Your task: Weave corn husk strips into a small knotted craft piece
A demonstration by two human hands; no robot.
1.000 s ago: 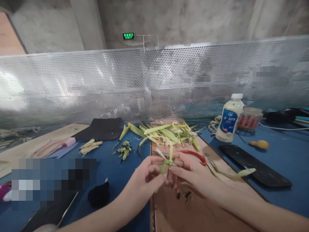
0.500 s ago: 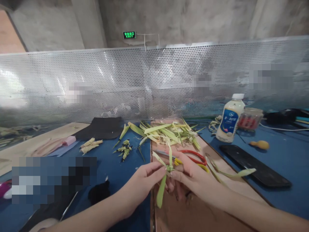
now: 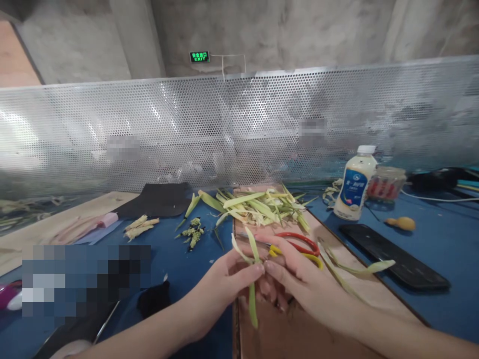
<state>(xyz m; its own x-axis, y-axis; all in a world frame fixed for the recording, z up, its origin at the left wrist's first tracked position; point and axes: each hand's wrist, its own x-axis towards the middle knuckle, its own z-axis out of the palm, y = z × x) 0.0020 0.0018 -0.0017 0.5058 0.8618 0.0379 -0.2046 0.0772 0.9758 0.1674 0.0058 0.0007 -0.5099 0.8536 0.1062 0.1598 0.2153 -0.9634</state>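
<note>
Both my hands meet over the wooden board [image 3: 262,329], thumbs side by side. Pale green leaf strips [image 3: 253,304] are pinched between them; two ends stick up and one hangs down below. My left hand [image 3: 235,276] is closed on the strips from the left. My right hand [image 3: 290,264] grips them from the right, its fingertips partly hidden underneath. The knot or fold at the middle of the strips is covered by my thumbs. Just behind my right hand lie scissors with red and yellow handles [image 3: 305,242], partly hidden by it.
A heap of green leaf strips [image 3: 262,204] lies at the board's far end. Small braided green pieces [image 3: 191,232] and pale ones [image 3: 140,227] sit left on the blue table. A bottle [image 3: 355,184], a jar [image 3: 386,183] and a black phone [image 3: 392,257] are on the right. Perforated metal panels [image 3: 179,124] stand behind.
My thumbs have come together over the middle of the strips, covering it. The upper ends have swung left, and the hanging end has shifted slightly right.
</note>
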